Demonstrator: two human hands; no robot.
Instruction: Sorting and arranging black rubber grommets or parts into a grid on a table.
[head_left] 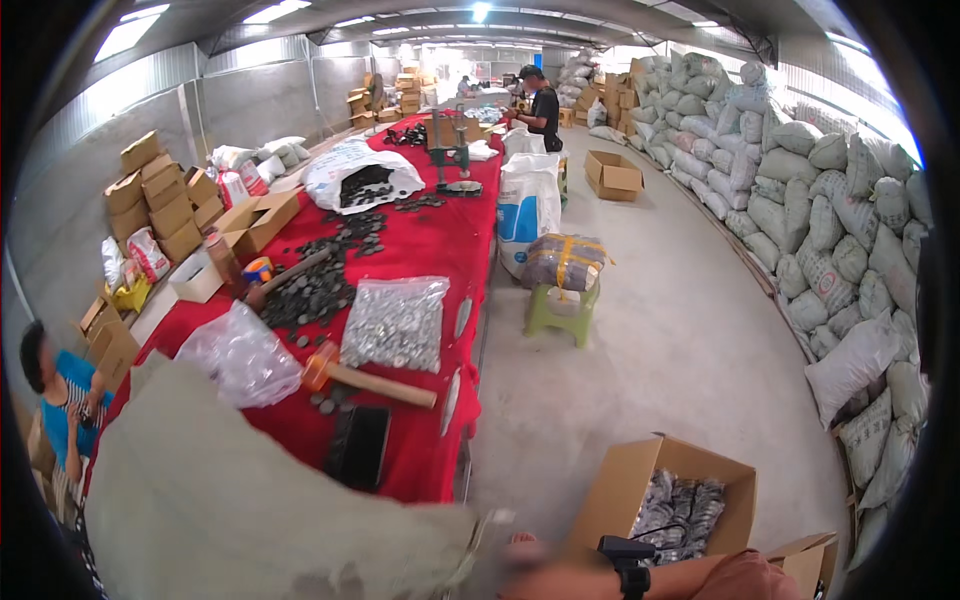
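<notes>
A big grey-green woven sack [230, 500] fills the lower left and covers the near end of the red table [440, 240]. My right hand [522, 560] is blurred and grips the sack's right edge; its forearm, with a black wristwatch [628, 568], enters from the lower right. My left hand is not visible. Just right of my hand an open cardboard box [620, 480] on the floor holds clear bags of small metal parts [680, 505].
On the table lie an orange-headed mallet [360, 378], clear bags of metal caps [395, 322], dark discs [315, 285] and a flat black object [358, 447]. A green stool [560, 312] carries a strapped bundle. Stacked sacks [830, 230] line the right wall. One person [62, 400] sits at left, another [542, 105] stands far back.
</notes>
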